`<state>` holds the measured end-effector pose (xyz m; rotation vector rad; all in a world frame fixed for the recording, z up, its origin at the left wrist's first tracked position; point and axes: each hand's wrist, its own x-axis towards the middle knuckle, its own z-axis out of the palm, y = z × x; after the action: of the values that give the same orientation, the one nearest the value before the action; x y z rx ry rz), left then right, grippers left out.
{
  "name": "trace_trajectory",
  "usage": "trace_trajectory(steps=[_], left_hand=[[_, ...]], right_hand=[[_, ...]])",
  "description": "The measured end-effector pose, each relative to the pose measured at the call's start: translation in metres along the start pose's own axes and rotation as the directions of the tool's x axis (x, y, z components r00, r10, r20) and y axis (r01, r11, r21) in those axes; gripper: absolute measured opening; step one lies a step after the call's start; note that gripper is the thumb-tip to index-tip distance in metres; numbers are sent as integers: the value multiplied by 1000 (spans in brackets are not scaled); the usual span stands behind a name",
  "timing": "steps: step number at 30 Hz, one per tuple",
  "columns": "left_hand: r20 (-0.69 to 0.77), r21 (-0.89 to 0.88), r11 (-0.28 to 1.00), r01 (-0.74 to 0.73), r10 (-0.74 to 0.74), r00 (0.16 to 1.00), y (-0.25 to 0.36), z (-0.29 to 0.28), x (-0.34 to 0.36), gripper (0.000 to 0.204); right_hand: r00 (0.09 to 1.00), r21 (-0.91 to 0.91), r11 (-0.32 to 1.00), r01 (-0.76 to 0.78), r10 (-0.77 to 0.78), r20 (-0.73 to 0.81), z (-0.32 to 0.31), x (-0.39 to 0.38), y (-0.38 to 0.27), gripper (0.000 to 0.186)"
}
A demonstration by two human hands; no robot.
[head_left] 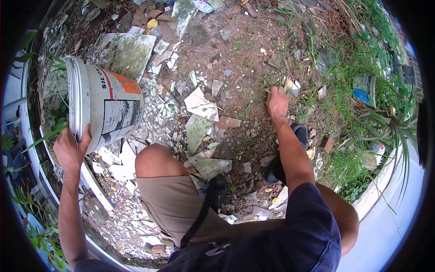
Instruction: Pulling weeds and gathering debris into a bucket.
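My left hand (71,147) grips the rim of a white plastic bucket (96,120) with an orange and black label. The bucket lies tipped over at the left, its mouth facing left and its base toward the rubble. Away to the right, my right arm stretches out over the soil. The fingers of my right hand (277,106) are closed on a small tuft of weeds (268,85) at ground level. My fingertips partly hide the stems. Just right of this hand lies a pale broken shard (293,87).
Broken tile pieces (201,105) and a mossy slab (127,52) litter the ground ahead and left. Green grass (344,109), a spiky plant (392,123) and a blue-and-white container (364,92) stand at the right, near a pale wall (385,204). My knees are bent close to the debris.
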<state>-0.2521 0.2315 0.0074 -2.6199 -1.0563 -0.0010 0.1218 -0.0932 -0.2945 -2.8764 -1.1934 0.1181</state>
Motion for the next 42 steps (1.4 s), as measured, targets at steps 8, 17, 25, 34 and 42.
trace_trajectory(steps=[8,17,25,34,42], left_hand=[[-20,18,1000,-19,20,1000,0,3,-1,40],[-31,33,999,-42,43,999,0,2,0,43],[5,12,1000,11,-11,1000,-6,5,-4,45],[1,33,999,26,-26,1000,-1,3,-1,52],[-60,19,1000,5,-3,998,-6,10,-3,53]], right_hand=[[998,-76,996,-40,36,-57,-6,52,-53,19],[986,-39,999,29,-22,165,-13,68,-37,17],[931,139,940,311,-331,157,-18,55,-58,14],[964,103,965,242,-251,88,5,107,-55,25],[999,265,963,-42,38,18,1,158,-76,25]])
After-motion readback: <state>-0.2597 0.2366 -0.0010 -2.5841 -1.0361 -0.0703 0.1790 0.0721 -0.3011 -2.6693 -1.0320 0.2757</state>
